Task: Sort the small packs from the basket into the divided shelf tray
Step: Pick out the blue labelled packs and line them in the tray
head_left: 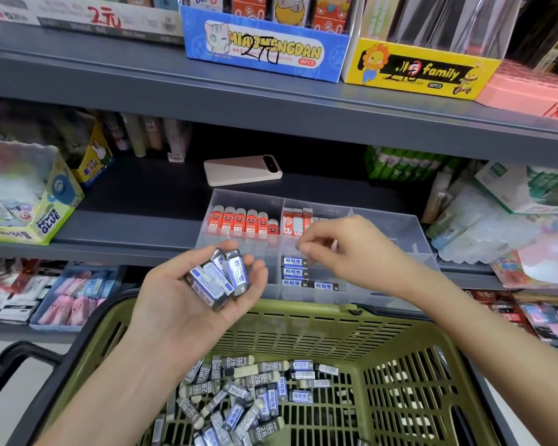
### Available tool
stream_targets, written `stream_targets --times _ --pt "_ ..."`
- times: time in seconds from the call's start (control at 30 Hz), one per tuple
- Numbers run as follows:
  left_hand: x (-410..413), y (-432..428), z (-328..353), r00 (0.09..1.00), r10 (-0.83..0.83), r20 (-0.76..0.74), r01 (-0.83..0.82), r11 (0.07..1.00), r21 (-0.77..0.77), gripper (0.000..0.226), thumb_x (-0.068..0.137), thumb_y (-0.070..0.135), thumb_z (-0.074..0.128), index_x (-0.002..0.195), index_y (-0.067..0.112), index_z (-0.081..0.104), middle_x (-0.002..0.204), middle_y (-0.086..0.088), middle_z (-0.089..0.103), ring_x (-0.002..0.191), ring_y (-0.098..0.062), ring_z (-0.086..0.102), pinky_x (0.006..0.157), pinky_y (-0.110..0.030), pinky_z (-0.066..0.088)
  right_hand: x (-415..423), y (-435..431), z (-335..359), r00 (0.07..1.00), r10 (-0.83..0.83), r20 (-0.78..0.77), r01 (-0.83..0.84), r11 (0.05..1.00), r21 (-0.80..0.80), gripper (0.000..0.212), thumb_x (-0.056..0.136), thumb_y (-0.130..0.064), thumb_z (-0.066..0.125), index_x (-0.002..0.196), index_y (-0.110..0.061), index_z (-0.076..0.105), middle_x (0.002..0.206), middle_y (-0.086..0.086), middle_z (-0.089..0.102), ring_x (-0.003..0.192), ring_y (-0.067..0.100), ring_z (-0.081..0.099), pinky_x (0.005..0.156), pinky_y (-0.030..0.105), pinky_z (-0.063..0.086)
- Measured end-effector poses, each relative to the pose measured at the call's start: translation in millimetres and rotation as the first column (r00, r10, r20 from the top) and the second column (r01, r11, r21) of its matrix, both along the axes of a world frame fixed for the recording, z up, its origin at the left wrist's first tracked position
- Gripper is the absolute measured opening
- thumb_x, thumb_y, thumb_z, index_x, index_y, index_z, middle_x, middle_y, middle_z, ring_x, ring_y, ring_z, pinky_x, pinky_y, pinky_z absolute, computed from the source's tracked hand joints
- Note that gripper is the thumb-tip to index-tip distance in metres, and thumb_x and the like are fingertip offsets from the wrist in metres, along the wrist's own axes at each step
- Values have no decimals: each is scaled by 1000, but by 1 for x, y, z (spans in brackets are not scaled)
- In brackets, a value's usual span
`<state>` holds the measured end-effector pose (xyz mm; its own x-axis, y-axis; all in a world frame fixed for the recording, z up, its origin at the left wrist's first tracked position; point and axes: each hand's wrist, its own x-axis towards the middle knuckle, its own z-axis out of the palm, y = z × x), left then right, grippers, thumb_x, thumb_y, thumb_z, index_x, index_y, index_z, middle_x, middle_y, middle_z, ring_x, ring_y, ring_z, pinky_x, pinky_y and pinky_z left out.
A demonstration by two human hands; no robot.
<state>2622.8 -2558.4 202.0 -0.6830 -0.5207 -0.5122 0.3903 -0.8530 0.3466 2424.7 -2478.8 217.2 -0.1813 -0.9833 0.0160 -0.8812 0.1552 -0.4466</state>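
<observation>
My left hand (187, 294) is palm up over the basket's far rim and cups several blue-and-grey small packs (221, 278). My right hand (345, 249) hovers over the clear divided tray (397, 226) on the shelf, its fingers loosely curled with nothing seen in them. Below that hand, a front compartment holds several blue-and-grey packs (295, 272) laid flat. Red packs (244, 222) stand in a rear left compartment, red-and-white ones (295, 222) beside them. The green basket (400, 336) below holds many loose packs (245, 397).
A pink power bank (242, 170) lies on the shelf behind the tray. A glue display box (29, 201) stands at the left, plastic-wrapped goods (484, 226) at the right. The upper shelf edge (271, 101) overhangs the tray. More stock fills the lower shelf.
</observation>
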Motion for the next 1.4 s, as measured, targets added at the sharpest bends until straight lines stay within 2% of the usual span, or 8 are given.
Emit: stream_targets --times 0.17,0.43,0.6,0.73,0.9,1.0,1.1,1.4 --pt "-7 6 4 999 -33 -5 33 999 -35 25 75 12 57 95 -2 64 105 -29 67 94 -44 67 74 -66 50 48 8 11 997 2 76 14 977 -211 21 81 -40 67 98 -28 68 68 -15 58 63 2 50 64 20 42" --pt "-11 14 9 994 -113 3 113 992 -46 32 75 13 57 94 -9 70 108 -29 66 92 -41 68 74 -65 50 50 2 16 988 150 -20 -151 985 -79 36 84 -27 67 119 -24 61 104 -4 55 99 16 47 89 34 39" --pt "-13 18 10 989 -151 4 151 987 -46 29 77 14 55 83 -7 74 105 -30 67 91 -41 69 72 -62 52 42 8 20 870 92 484 -66 995 -71 29 73 -7 77 92 -21 60 82 -11 63 72 3 55 69 20 48" --pt "-10 14 9 989 -145 -35 146 989 -1 40 77 11 56 110 -10 62 109 -34 64 97 -51 64 72 -67 49 13 12 22 730 -16 683 132 984 -118 32 66 -1 81 82 -19 60 69 -7 61 56 1 53 58 12 46" --pt "-1 8 4 990 -131 -59 130 991 -18 41 76 11 56 112 -10 59 110 -34 63 95 -50 65 67 -59 55 -25 1 8 989 -102 103 95 993 69 17 72 -15 78 85 -23 74 71 -9 67 55 -4 49 56 9 33" --pt "3 5 0 990 -129 -58 127 991 -33 39 77 12 55 106 -12 65 111 -33 64 96 -48 65 65 -54 57 -25 -6 -10 958 40 -285 23 976 214 22 82 -21 66 99 -33 72 92 -12 69 77 -2 48 69 14 36" --pt "5 3 -4 988 -146 -58 144 989 -38 36 78 14 54 100 -12 67 112 -31 64 97 -46 65 65 -52 57 -23 -11 -20 914 64 -401 20 980 200 24 84 -22 61 103 -32 70 93 -9 65 99 13 52 77 25 36" --pt "4 0 -9 985 -166 -52 165 986 -31 43 77 16 55 113 -7 62 112 -29 65 97 -44 66 64 -48 58 -26 -7 -35 823 167 -543 -110 985 136 15 86 -27 57 95 -29 69 73 -12 48 84 11 40 70 27 12"
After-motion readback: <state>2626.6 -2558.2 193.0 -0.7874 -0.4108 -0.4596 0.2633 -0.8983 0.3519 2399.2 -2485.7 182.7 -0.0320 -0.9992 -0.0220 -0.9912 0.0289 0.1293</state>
